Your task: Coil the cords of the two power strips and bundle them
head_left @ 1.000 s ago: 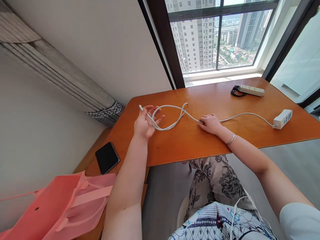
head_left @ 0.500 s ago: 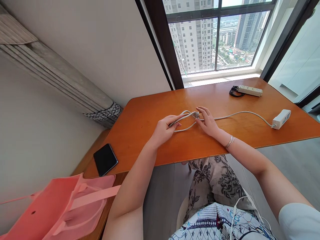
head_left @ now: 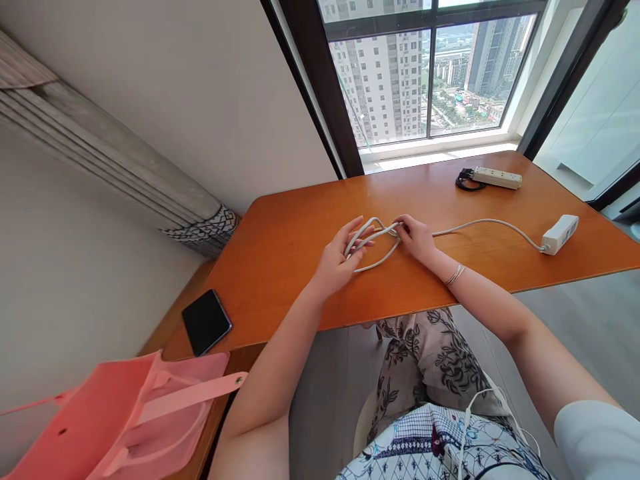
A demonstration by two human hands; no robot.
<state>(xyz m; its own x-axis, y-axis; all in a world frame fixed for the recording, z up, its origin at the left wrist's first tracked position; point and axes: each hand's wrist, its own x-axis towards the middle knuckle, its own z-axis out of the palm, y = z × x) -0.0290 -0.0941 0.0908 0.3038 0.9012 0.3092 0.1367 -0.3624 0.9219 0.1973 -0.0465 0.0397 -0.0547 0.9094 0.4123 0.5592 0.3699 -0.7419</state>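
Note:
A white power cord (head_left: 483, 221) runs leftward across the wooden table from a white power strip (head_left: 560, 235) at the right. Its left part lies in loose loops between my two hands. My left hand (head_left: 343, 257) has its fingers somewhat spread, with the loops lying between thumb and fingers. My right hand (head_left: 416, 239), palm down, pinches the cord at the right end of the loops. The cord's plug is hidden by the right fingers.
The table (head_left: 295, 267) stands against the window. A beige power strip (head_left: 497, 178) with a coiled black cord lies at the back right. A dark phone or tablet (head_left: 206, 322) lies at the left edge, beside a pink bag (head_left: 115, 413).
My left hand has opened its fingers wider around the loops. My right fingers have closed over the cord where the plug showed. The loops have spread a little; the view has shifted slightly.

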